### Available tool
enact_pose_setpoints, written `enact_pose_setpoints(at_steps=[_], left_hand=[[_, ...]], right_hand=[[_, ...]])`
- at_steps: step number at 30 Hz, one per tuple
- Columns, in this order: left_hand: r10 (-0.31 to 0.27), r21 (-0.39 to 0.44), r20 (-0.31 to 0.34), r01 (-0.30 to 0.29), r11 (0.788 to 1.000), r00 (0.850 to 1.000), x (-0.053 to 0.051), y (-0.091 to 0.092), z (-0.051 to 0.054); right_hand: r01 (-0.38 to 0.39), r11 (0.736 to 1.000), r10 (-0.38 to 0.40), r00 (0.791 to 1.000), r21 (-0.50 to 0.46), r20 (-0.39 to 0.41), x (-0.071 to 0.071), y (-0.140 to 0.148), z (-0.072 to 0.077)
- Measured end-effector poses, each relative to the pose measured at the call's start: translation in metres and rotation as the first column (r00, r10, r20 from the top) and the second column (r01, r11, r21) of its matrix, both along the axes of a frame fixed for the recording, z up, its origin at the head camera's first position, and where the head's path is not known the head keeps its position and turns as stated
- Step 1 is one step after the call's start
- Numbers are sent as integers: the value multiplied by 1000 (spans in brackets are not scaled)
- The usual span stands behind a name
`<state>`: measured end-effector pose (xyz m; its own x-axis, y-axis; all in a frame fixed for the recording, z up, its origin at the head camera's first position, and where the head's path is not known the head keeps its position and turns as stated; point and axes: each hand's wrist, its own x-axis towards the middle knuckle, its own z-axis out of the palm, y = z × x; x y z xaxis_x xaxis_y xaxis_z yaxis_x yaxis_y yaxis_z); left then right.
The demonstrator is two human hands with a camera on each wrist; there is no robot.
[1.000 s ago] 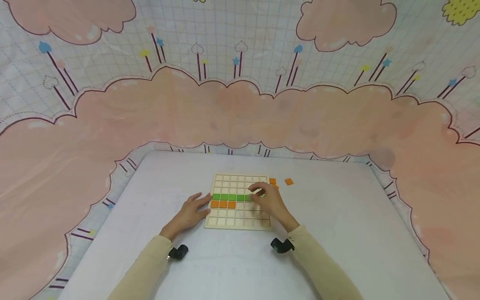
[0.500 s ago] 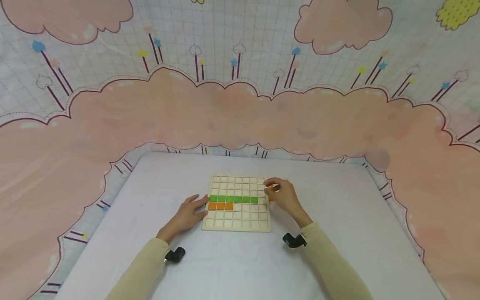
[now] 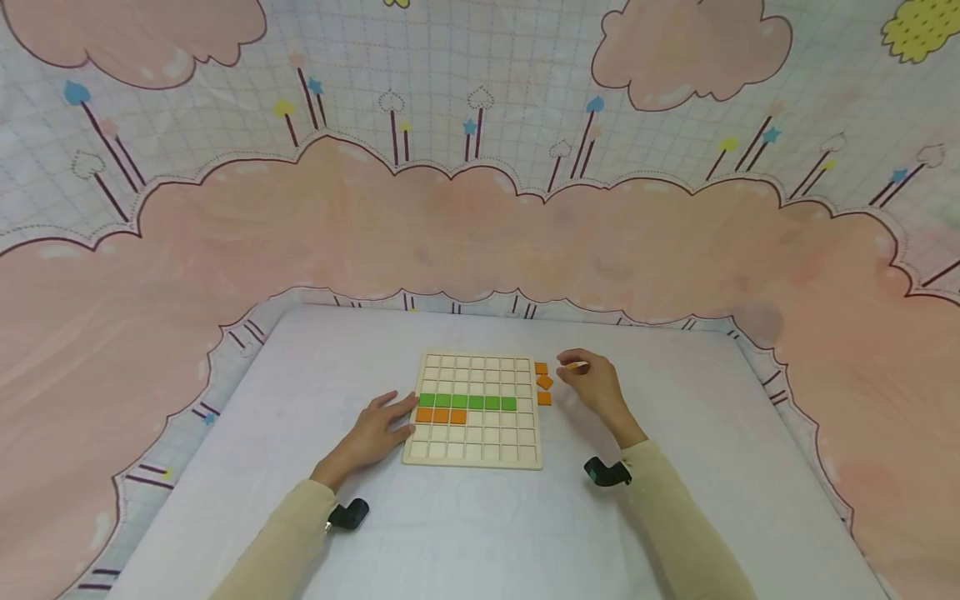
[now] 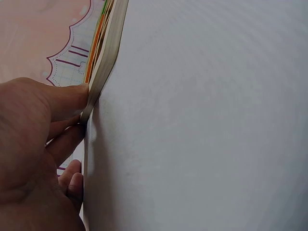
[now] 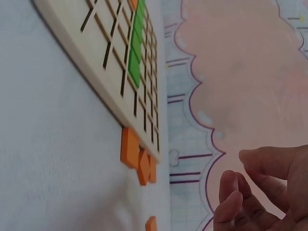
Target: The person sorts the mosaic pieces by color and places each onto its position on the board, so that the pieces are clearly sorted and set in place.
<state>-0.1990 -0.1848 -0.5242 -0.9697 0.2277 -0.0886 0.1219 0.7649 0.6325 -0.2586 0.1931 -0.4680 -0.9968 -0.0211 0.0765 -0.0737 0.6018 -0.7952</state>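
- The wooden grid board (image 3: 491, 442) lies flat on the white table (image 3: 480, 533), between the two hands; clock directions here are taken from its middle in the head view.
- Left hand (image 3: 372, 429): at about 9 o'clock, fingers spread, thumb and fingertips touching the board's edge without wrapping round it.
- Right hand (image 3: 597, 383): between 2 and 3 o'clock, off the board and well apart from the left hand; fingers loosely bent, thumb parted from them, holding nothing in the right wrist view.
- A lone orange tile (image 5: 151, 224) rests on the table beneath the right hand, apart from its fingertips.
- Three loose orange tiles (image 3: 544, 399) line the board's edge from 2 to 3 o'clock, just beside it; the middle one is turned like a diamond.
- On the board, six green tiles (image 3: 460, 402) fill a row from its 9 o'clock end; three set orange tiles (image 3: 441, 416) sit in the next row towards 6 o'clock, from the same end.
- Black wrist cameras (image 3: 608, 472) show at about 4 and 8 o'clock.
- A cloud-printed cloth (image 3: 465, 225) hangs at 12 o'clock.
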Motion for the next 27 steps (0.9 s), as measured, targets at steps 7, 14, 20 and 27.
enact_pose_setpoints(at_steps=[7, 14, 20, 27], left_hand=[[5, 1, 1, -5, 1000, 1000, 2, 0, 1], [4, -1, 1, -4, 1000, 1000, 1, 1, 0], [9, 3, 0, -9, 1000, 1000, 1, 1, 1], [4, 5, 0, -4, 1000, 1000, 2, 2, 1]], right_hand=[[48, 999, -48, 999, 3, 26, -9, 11, -5], [61, 998, -60, 997, -20, 46, -19, 21, -14], [77, 997, -76, 995, -25, 59, -25, 26, -19], [64, 998, -65, 995, 11, 81, -31, 31, -24]])
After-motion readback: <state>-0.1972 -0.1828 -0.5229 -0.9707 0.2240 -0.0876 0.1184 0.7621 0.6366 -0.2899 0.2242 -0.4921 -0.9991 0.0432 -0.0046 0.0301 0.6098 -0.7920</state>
